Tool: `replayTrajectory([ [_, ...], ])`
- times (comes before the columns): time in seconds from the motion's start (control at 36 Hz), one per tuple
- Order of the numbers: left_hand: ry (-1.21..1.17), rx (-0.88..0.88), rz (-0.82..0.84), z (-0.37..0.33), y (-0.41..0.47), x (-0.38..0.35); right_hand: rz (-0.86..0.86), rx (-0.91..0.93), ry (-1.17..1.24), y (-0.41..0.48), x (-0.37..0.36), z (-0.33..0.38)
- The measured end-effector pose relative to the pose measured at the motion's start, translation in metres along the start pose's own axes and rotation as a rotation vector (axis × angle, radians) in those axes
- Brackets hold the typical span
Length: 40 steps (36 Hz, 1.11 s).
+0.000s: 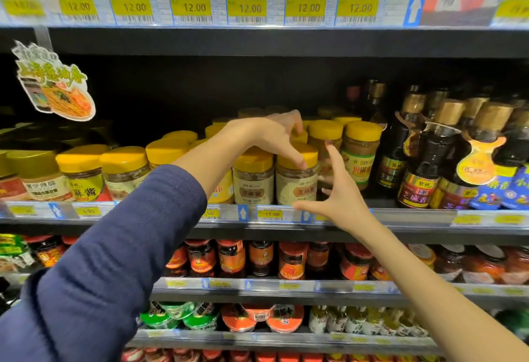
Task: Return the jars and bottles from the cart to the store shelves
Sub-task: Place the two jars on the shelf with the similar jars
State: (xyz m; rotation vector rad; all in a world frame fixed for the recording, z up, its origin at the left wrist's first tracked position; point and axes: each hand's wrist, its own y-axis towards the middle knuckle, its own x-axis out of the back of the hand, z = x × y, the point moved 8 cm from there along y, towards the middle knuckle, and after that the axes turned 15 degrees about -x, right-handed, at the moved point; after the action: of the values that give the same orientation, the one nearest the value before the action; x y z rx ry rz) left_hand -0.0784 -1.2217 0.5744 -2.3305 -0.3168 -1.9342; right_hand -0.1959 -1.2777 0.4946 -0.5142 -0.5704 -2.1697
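Jar (296, 184), upright at the shelf (415, 215) front edge, directly beneath the left hand (266, 135), whose grip clamps its yellow lid from above; right hand (340, 192) spread apart, just right of it.

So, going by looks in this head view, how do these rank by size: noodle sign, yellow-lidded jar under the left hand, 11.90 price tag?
Largest: noodle sign, though it hangs nearer the camera.
Then: yellow-lidded jar held by the left hand.
Smallest: 11.90 price tag.
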Motion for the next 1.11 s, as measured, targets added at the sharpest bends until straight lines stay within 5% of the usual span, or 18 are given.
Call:
replayTrajectory([
  [0.33, 0.063, 0.015, 0.127, 0.0, 0.003, -0.007, 0.041, -0.027, 0.12, -0.003, 0.03, -0.016],
  [0.64, 0.113, 0.045, 0.166, 0.003, 0.003, -0.003, 0.023, -0.017, -0.419, -0.016, 0.033, -0.03],
  [1.11, 0.088, 0.009, 0.12, 0.003, -0.003, -0.002, -0.133, 0.223, -0.558, -0.044, 0.025, -0.043],
])
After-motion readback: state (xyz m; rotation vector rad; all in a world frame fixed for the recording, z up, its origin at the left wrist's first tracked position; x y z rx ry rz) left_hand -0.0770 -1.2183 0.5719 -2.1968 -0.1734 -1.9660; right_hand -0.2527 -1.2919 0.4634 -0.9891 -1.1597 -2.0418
